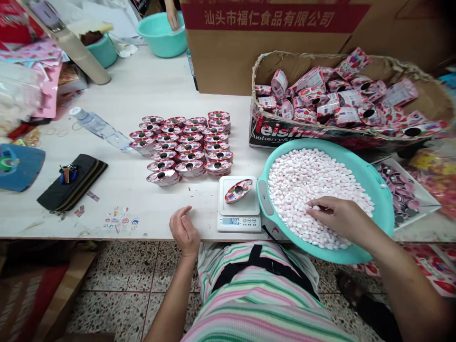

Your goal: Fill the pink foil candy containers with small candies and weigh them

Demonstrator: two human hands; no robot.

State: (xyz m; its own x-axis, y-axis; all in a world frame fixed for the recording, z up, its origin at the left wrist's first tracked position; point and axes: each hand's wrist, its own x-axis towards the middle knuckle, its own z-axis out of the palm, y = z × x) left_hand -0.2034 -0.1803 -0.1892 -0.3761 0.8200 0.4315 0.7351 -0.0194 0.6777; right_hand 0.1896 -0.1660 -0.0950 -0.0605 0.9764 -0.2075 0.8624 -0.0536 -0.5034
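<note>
My right hand (pixel 337 216) reaches into a turquoise basin (pixel 383 199) full of small white and pale pink candies (pixel 313 173). Its thumb and fingertips are pinched together at candies. My left hand (pixel 184 231) rests at the table's front edge, loosely curled, with nothing visible in it. Between the hands stands a white kitchen scale (pixel 239 223), its display reading about 82. On the scale sits an oval red-and-pink printed container (pixel 238 191) with a dark round hole in its top. Rows of similar containers (pixel 190 156) stand behind the scale, to the left.
A cut-down carton (pixel 263 135) heaped with printed containers stands behind the basin. Beside the basin, a white tray (pixel 423 211) holds small round caps. A water bottle (pixel 101 128) and black pouch (pixel 71 183) lie left. Another person's hand (pixel 173 19) is in a far basin (pixel 156 35).
</note>
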